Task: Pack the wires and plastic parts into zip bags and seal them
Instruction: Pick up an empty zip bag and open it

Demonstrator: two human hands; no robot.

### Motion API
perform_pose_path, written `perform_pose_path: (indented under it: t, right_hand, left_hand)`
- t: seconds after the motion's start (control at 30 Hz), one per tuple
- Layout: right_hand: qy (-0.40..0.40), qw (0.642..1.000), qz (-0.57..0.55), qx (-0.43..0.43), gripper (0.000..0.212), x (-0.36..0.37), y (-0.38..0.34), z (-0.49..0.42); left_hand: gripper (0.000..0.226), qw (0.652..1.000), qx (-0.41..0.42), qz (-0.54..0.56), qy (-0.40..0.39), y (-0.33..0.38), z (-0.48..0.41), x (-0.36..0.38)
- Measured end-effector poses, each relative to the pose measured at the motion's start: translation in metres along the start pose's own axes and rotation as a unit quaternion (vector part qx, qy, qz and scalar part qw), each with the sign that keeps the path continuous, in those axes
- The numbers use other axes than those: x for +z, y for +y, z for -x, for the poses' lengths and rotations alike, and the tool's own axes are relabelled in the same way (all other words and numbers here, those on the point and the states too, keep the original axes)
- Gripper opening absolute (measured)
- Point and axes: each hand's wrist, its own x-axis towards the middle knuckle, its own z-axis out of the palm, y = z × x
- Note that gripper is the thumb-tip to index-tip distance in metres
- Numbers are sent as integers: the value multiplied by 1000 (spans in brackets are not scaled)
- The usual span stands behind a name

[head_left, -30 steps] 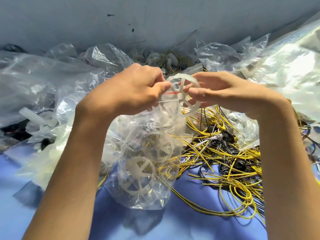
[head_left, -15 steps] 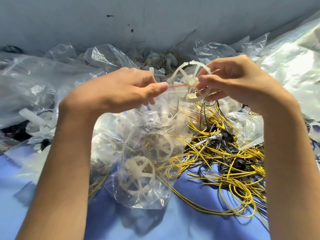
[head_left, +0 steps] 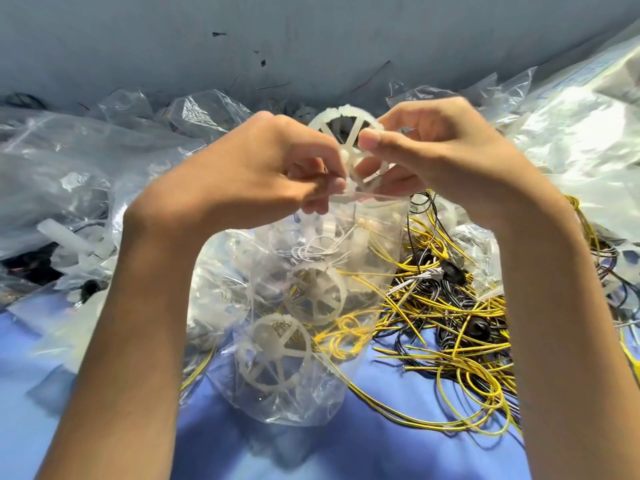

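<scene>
While the left hand (head_left: 273,168) pinches the top edge of a clear zip bag (head_left: 294,341), the right hand (head_left: 426,150) grips a white spoked wheel (head_left: 346,140) between thumb and fingers. The wheel is upright, just above the bag mouth, and its lower rim touches the bag's edge. The bag hangs from the left hand, and its bottom rests on the blue bench (head_left: 346,452). Inside the bag are two more white wheels, one above the other, some thin white wires and a few yellow wires. To the right of the bag lies a loose heap of yellow and black wires (head_left: 457,327) on the bench, with small black parts among them. More clear bags (head_left: 69,174) are piled on the left and behind the hands, and some hold white plastic pieces. A big wrinkled plastic sheet (head_left: 585,140) fills the right upper corner. Behind all of this stands a grey wall (head_left: 311,39) with small dark marks.
</scene>
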Motion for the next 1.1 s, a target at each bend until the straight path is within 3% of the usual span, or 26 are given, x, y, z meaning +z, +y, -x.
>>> perform_pose_path:
  t: [0.33,0.63,0.83,1.0,1.03,1.1]
  right_hand:
    - [-92,986,140,-7,24,-13,3,7]
    - [-90,950,299,-3,28,-15,-3,11]
    - [-117,956,268,-17,19,-13,-4,10]
    - [-214,931,295,-26,13,-5,-7,12]
    - [-233,931,280,-16,19,-5,-7,12]
    - [-245,937,251,-3,49,-5,-8,12]
  left_hand:
    - [14,1000,10,7,11,4,1,-2]
    - [7,999,17,-41,7,-8,3,-7]
    - [9,995,72,-57,40,-2,-1,-4]
    - [7,992,104,-69,36,0,-4,1]
    - [6,991,110,-70,37,0,-5,3]
    - [3,990,116,-72,43,0,-6,3]
